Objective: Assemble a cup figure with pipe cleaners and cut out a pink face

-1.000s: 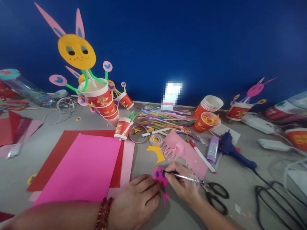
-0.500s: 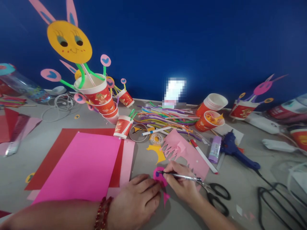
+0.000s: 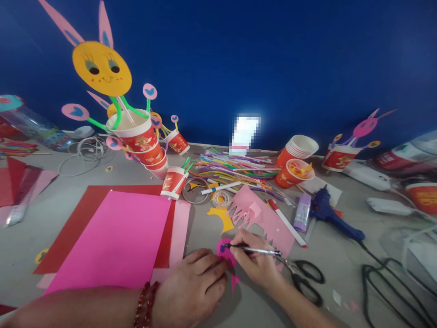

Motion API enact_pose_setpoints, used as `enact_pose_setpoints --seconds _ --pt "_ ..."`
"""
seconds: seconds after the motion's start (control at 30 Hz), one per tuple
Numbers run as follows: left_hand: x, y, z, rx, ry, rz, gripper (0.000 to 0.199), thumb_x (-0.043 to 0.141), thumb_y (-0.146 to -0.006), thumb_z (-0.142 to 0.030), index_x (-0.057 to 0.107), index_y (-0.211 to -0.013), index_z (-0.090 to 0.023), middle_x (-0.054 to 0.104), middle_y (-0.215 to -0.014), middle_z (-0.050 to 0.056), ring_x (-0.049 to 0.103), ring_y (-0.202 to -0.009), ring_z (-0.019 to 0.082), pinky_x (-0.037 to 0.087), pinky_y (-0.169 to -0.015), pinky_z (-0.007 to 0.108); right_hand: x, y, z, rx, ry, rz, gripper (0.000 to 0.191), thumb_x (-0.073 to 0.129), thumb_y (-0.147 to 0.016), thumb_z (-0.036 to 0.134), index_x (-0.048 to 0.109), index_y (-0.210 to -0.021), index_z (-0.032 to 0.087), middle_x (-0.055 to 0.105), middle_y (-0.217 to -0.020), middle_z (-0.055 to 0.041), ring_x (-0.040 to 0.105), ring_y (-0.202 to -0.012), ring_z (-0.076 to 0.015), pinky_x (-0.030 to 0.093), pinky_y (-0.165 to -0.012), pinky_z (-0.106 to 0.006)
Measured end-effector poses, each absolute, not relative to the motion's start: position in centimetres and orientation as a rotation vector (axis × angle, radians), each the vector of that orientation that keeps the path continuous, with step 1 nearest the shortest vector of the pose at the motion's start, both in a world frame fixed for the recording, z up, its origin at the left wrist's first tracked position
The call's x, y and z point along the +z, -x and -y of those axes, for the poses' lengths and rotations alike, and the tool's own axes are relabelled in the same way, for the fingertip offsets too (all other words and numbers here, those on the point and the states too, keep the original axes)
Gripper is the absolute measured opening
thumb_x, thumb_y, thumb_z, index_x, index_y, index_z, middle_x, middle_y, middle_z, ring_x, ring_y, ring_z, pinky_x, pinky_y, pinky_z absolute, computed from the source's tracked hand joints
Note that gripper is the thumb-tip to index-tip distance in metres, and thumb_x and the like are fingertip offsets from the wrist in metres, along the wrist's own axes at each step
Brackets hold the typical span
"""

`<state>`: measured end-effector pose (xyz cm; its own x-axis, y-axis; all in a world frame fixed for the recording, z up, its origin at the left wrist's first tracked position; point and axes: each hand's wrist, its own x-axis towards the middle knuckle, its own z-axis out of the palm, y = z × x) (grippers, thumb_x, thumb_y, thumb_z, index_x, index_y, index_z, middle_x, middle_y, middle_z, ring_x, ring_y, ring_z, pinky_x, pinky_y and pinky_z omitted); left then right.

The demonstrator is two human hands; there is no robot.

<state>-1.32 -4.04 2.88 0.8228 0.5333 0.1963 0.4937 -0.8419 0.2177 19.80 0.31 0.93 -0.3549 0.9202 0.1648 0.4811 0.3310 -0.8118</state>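
My right hand [image 3: 254,259] pinches a slim pen [image 3: 256,250] with a black grip and clear barrel. Its tip rests on a dark blue mark on a small magenta paper cutout [image 3: 224,243]. Flat on the table, my left hand [image 3: 194,284] lies with its fingertips against the left and lower edge of that cutout, partly covering it. Below the cutout is a pointed magenta scrap [image 3: 235,281]. Scissors with black handles [image 3: 309,282] lie just right of my right hand, near a pink sheet with jagged cuts [image 3: 269,214].
Magenta paper [image 3: 112,241] lies over a red sheet [image 3: 87,200] at left. Behind stand stacked red cups [image 3: 139,141] bearing a yellow paper face [image 3: 102,68], plus many pipe cleaners [image 3: 235,168]. A blue glue gun [image 3: 336,214], purple glue stick [image 3: 302,213] and marker [image 3: 287,223] lie right.
The view has shifted slightly. My right hand still draws with the pen tip at the blue mark, and my left hand stays at the cutout's edge.
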Motion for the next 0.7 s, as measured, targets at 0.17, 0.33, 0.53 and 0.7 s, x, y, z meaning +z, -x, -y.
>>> enact_pose_setpoints --seconds 0.17,0.33,0.53,0.7 --pt "3.13 1.44 4.04 0.332 -2.850 -0.786 0.035 0.053 -0.099 -0.039 0.058 -0.123 -0.014 0.059 -0.136 0.005 0.051 -0.122 0.021 0.034 -0.110 0.037 0.97 -19.77 -0.22 0.900 1.202 1.948 0.015 0.049 -0.081 0.013 0.051 -0.069 0.022 0.054 -0.056 0.0050 0.048 -0.049 -0.0109 0.034 -0.051 -0.022" --pt "3.01 1.39 3.98 0.322 -2.857 -0.787 0.035 0.051 -0.100 -0.039 0.058 -0.123 -0.014 0.059 -0.136 0.005 0.050 -0.123 0.021 0.031 -0.111 0.037 1.06 -19.76 -0.28 0.874 1.204 1.946 0.016 0.050 -0.082 0.013 0.051 -0.069 0.022 0.054 -0.056 0.0054 0.049 -0.050 -0.0108 0.034 -0.052 -0.022" --pt "3.14 1.32 3.96 0.321 -2.871 -0.792 0.034 0.050 -0.101 -0.039 0.058 -0.123 -0.014 0.059 -0.136 0.004 0.049 -0.122 0.021 0.030 -0.111 0.037 0.74 -19.72 -0.32 0.883 1.223 1.941 0.015 0.049 -0.083 0.015 0.051 -0.070 0.022 0.054 -0.058 0.0050 0.049 -0.052 -0.0114 0.035 -0.053 -0.023" --pt "3.23 1.34 3.97 0.318 -2.878 -0.790 0.034 0.050 -0.101 -0.038 0.058 -0.124 -0.014 0.059 -0.137 0.004 0.049 -0.123 0.021 0.030 -0.111 0.036 0.38 -19.83 -0.34 0.848 1.245 1.945 0.016 0.049 -0.085 0.016 0.052 -0.071 0.022 0.054 -0.057 0.0051 0.049 -0.051 -0.0116 0.034 -0.053 -0.023"
